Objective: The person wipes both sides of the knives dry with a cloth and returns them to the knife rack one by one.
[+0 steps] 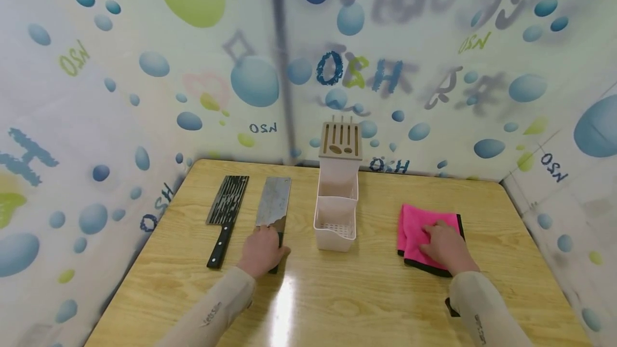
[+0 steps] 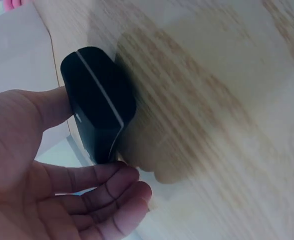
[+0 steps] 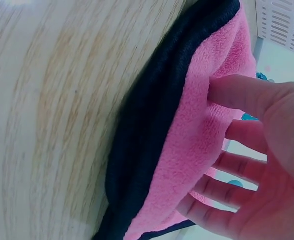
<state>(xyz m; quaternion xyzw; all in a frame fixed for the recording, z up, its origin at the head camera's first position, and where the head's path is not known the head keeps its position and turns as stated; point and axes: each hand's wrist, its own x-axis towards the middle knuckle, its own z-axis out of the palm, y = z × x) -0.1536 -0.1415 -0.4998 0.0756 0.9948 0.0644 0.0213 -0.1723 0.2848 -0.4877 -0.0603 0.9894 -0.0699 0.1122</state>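
In the head view, my left hand [image 1: 261, 250] is over the black handle of a cleaver [image 1: 273, 197] with a grey blade pointing away from me. The left wrist view shows the handle [image 2: 98, 102] end-on, with the thumb on one side and curled fingers on the other. Farther right, my right hand [image 1: 445, 248] rests on a folded pink towel [image 1: 409, 221] with black edging. Up close in the right wrist view, the thumb and loosely spread fingertips touch the pink pile of the towel [image 3: 186, 135].
Left of the gripped cleaver lies a second cleaver [image 1: 228, 200] with a black-and-silver streaked blade. A pale knife block [image 1: 336, 216] with a slotted top and open bins stands mid-table. Printed curtains [image 1: 308, 111] enclose the wooden table [image 1: 376, 293] at the back and sides.
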